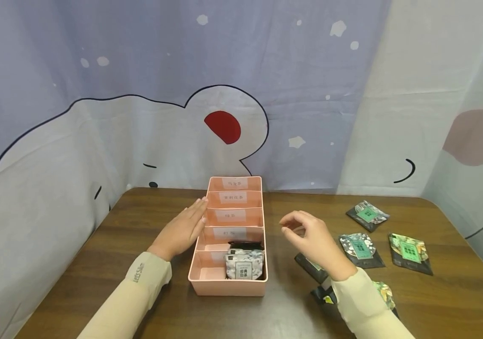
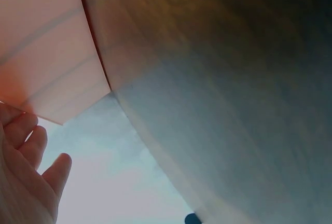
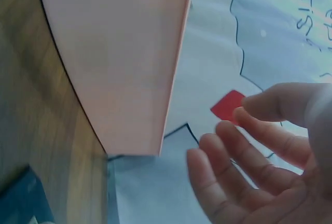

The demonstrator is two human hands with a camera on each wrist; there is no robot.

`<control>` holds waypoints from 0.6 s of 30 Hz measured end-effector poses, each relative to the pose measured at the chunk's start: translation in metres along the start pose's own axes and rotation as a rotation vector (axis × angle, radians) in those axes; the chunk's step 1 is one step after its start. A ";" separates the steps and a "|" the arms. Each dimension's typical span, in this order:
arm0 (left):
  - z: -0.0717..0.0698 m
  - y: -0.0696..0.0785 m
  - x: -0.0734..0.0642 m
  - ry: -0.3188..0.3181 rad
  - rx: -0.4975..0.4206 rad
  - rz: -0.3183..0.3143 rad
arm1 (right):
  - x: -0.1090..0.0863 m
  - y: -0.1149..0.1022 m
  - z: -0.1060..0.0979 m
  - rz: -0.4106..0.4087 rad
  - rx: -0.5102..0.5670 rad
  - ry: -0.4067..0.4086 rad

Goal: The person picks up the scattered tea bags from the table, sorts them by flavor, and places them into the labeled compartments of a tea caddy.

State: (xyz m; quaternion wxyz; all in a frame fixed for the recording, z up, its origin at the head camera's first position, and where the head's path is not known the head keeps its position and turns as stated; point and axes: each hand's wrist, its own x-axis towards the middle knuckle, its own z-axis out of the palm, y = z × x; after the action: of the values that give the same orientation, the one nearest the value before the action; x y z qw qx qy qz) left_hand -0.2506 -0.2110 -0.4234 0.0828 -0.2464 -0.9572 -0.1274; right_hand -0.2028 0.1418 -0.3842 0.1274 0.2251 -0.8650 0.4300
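A long pink divided box (image 1: 228,288) stands on the table, a white label on each divider. Its nearest compartment holds upright tea sachets (image 1: 244,264), grey-white ones in front and a dark one behind. My left hand (image 1: 184,229) lies along the box's left side with straight fingers at the rim; the left wrist view shows its fingertips by the pink wall. To the right of the box my right hand (image 1: 312,238) hovers with loosely bent fingers and nothing between them. In the right wrist view its fingers (image 3: 207,172) are apart from the box wall.
Several tea sachets lie at the right: a grey one (image 1: 367,215), a white-patterned one (image 1: 361,249), a green-gold one (image 1: 411,253). Dark sachets (image 1: 311,268) and another green one (image 1: 384,294) lie partly under the right arm. A patterned curtain (image 1: 309,94) hangs behind the table.
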 end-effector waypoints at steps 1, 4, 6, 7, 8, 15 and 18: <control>0.000 0.000 0.000 0.002 0.001 0.000 | 0.000 0.001 -0.002 0.013 -0.014 -0.013; 0.001 0.000 0.000 0.004 0.001 0.000 | -0.001 0.006 -0.009 0.047 -0.058 -0.043; 0.001 -0.001 0.000 0.006 0.000 0.001 | -0.001 0.009 -0.014 0.074 -0.089 -0.064; 0.001 -0.001 0.000 0.007 -0.003 0.001 | -0.002 0.010 -0.016 0.090 -0.104 -0.075; 0.001 -0.001 0.000 0.008 -0.005 0.001 | -0.002 0.012 -0.018 0.107 -0.118 -0.086; 0.002 -0.002 0.000 0.017 -0.006 0.005 | -0.006 0.022 -0.030 0.188 -0.179 -0.165; 0.002 -0.001 0.000 0.014 -0.009 0.002 | -0.008 0.025 -0.033 0.220 -0.195 -0.198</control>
State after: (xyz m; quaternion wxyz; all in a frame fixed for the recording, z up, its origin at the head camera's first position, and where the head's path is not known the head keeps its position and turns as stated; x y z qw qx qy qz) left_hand -0.2517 -0.2114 -0.4255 0.0887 -0.2468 -0.9558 -0.1331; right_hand -0.2072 0.1840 -0.3853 0.0150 0.1571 -0.9303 0.3310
